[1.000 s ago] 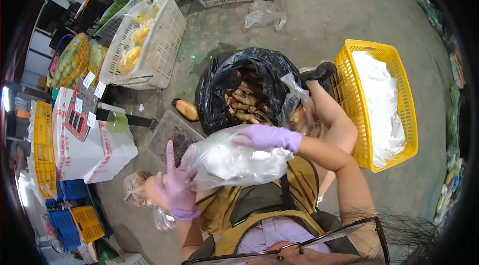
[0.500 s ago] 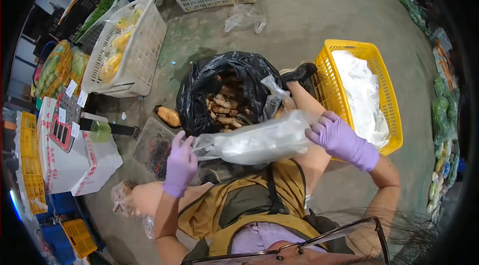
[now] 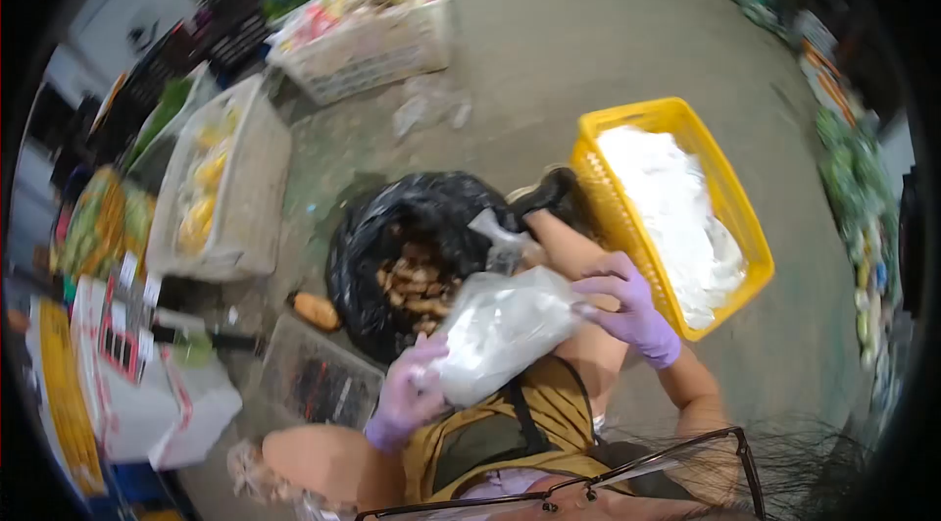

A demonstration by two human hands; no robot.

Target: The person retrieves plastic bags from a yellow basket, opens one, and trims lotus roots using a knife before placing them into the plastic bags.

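Observation:
A clear plastic bag (image 3: 505, 330) with something white inside stretches over my lap. My right hand (image 3: 627, 310), in a purple glove, pinches its upper right end. At its lower left end, my left hand (image 3: 404, 396), gloved alike, has its fingers curled against the plastic; they are slightly blurred. Just beyond the bag is a black plastic sack (image 3: 365, 237) with its mouth wide, and brown, knobbly root vegetables (image 3: 420, 281) lie in it. A smaller clear bag (image 3: 505, 247) rests on the sack's right rim.
A yellow basket (image 3: 585, 163) of white plastic stands to the right. At left are a white crate (image 3: 260, 178) with yellow contents, a scale (image 3: 319, 374) on the floor and a white box (image 3: 162, 413). One loose root (image 3: 316, 310) lies beside the sack. Another white crate (image 3: 382, 65) stands farther back.
The view has tilted up, so the surroundings sit lower. The bag, stretched nearly level before, now slants and looks shorter and fuller. My hands have come closer together.

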